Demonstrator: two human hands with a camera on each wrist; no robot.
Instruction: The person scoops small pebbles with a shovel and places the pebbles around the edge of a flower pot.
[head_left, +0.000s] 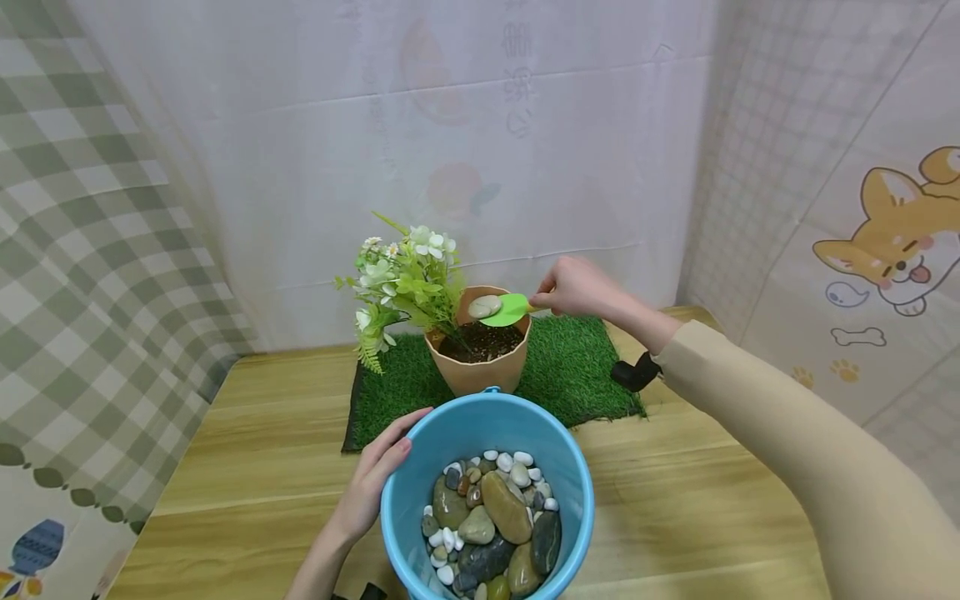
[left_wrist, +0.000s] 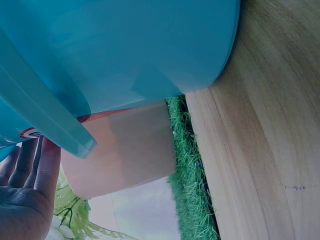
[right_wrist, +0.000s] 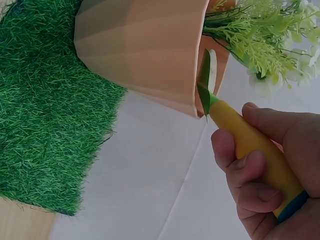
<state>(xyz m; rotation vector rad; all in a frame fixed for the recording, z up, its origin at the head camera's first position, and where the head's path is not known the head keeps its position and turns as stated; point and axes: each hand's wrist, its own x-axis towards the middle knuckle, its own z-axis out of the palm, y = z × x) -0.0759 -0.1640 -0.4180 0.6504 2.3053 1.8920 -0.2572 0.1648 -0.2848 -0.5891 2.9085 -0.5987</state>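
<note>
My right hand (head_left: pixel 581 287) grips the yellow handle (right_wrist: pixel 257 150) of a small toy trowel with a green blade (head_left: pixel 507 311). A pale flat stone (head_left: pixel 485 307) lies on the blade, over the mouth of a peach flowerpot (head_left: pixel 480 373). Dark soil (head_left: pixel 491 340) shows inside the pot, and white flowers with green leaves (head_left: pixel 408 279) lean out to its left. My left hand (head_left: pixel 375 475) rests against the outside of a blue bucket (head_left: pixel 489 408), near the rim, with its fingers (left_wrist: pixel 47 167) extended. River stones (head_left: pixel 506 507) and small white pebbles fill the bucket's bottom.
Pot and flowers stand on a green artificial turf mat (head_left: pixel 573 358) on a wooden table (head_left: pixel 262 467). The bucket is in front of the pot. A pale cloth (head_left: pixel 300 167) hangs behind, with a checked cloth (head_left: pixel 97 208) at left and a dog-print cloth (head_left: pixel 840 208) at right.
</note>
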